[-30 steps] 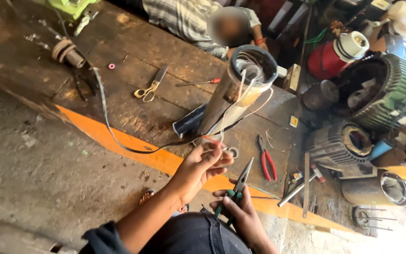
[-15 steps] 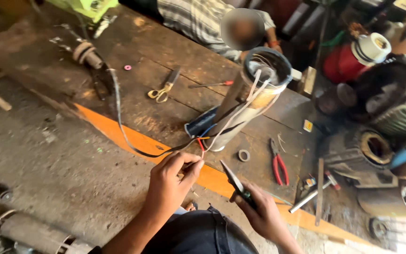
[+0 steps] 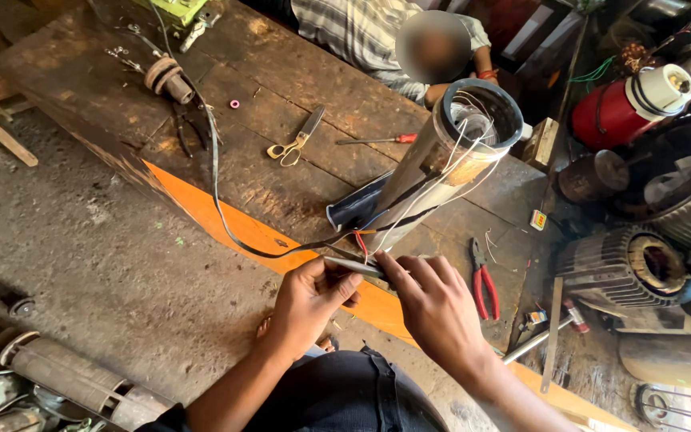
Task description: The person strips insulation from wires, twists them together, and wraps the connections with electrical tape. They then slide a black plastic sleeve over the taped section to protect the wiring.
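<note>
From the head camera we look down on a worn wooden worktop (image 3: pixel 281 184) with an orange-painted front edge. Our left hand (image 3: pixel 307 300) and right hand (image 3: pixel 433 308) meet just in front of that edge. Between them lies a thin grey strip (image 3: pixel 355 266), which looks like a narrow sleeve or blade; we cannot tell which. The left grip is closed on the strip's near end, thumb and fingertips pinched together. The right grip is curled over the strip's other end, fingers bent down around it, so both hands have hold of the same piece.

Right above the hands, red, blue and pale wires (image 3: pixel 365 240) hang down from a long metal cylinder (image 3: pixel 449 160) that lies tilted on the worktop, its open mouth facing up toward us. A dark blue sheet (image 3: pixel 357 206) is tucked beside the cylinder's lower end. A black cable (image 3: pixel 216 184) runs from near the hands back across the worktop to a small round fitting (image 3: pixel 165 78).

Farther off on the worktop lie a pair of yellow-handled scissors (image 3: pixel 293 142) and a red-handled screwdriver (image 3: pixel 377 140), well apart from the hands. Red-handled pliers (image 3: pixel 481 276) lie just to the right of our right hand. Another person in a striped shirt (image 3: pixel 353 32) sits behind the worktop. To the right stand a ribbed motor housing (image 3: pixel 625 268) and a red canister (image 3: pixel 617 108).
</note>
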